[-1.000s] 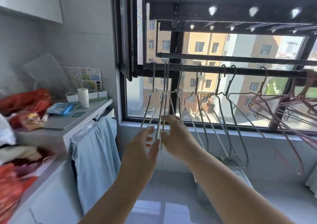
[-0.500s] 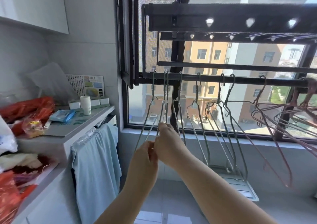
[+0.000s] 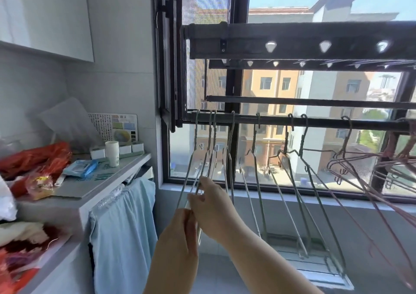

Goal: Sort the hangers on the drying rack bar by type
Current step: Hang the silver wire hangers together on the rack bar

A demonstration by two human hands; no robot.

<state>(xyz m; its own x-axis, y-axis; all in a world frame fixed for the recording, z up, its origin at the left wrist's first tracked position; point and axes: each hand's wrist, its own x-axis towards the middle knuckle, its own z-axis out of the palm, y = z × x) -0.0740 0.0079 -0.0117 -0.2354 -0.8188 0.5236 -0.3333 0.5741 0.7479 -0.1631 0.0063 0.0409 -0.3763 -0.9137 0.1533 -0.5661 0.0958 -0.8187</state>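
Our left hand (image 3: 180, 236) curls round the lower ends of the bunched silver hangers (image 3: 202, 165), our right hand (image 3: 211, 206) pinching their wires just above; they hang at the left end of the bar (image 3: 326, 122) (pink hangers (image 3: 353, 165) sit far right); a sideways tug, we judge, could unhook one or snag its neighbour.

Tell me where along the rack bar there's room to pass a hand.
The widest bare stretch of the rack bar lies between the last silver hanger and the first pink hanger. Crowded: the left silver bunch, gripped by the left hand and right hand, and the tangled pink hangers far right.
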